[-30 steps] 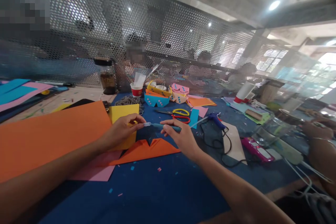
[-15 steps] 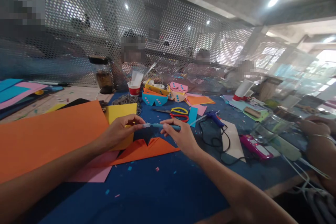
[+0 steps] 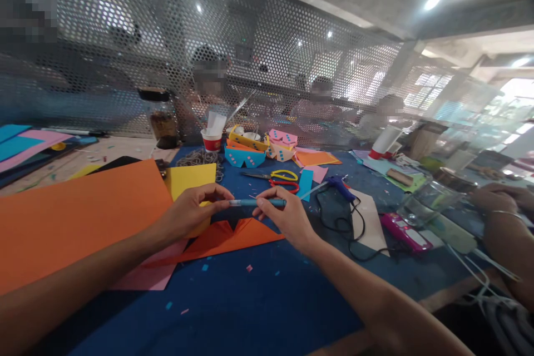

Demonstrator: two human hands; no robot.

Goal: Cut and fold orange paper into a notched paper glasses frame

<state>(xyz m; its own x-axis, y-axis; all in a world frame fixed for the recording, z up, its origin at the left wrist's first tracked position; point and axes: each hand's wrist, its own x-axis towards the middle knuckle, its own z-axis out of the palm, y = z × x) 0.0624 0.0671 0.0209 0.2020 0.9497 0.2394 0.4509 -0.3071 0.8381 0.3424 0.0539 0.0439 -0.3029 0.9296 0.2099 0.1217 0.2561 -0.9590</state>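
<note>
A thin blue pen (image 3: 261, 202) is held level between both my hands above the blue table (image 3: 267, 300). My left hand (image 3: 194, 210) pinches its clear cap end, fingers closed. My right hand (image 3: 283, 217) grips the blue barrel with thumb and fingers. Just below them lies an orange paper piece with a zigzag cut edge (image 3: 231, 236), partly over a pink sheet (image 3: 152, 275). A yellow sheet (image 3: 189, 178) lies behind my left hand.
A large orange sheet (image 3: 79, 217) covers the left. Scissors (image 3: 277, 179), a blue glue gun (image 3: 340, 186) with black cord, a pink device (image 3: 406, 232), paper crafts (image 3: 246, 156), a cup (image 3: 212, 140) and a jar (image 3: 161, 119) stand behind. Another person's hand (image 3: 496, 200) is at right. Perforated metal screen behind.
My hands have drawn slightly closer together along the pen, the left fingers now over its cap end. The view has shifted a little.
</note>
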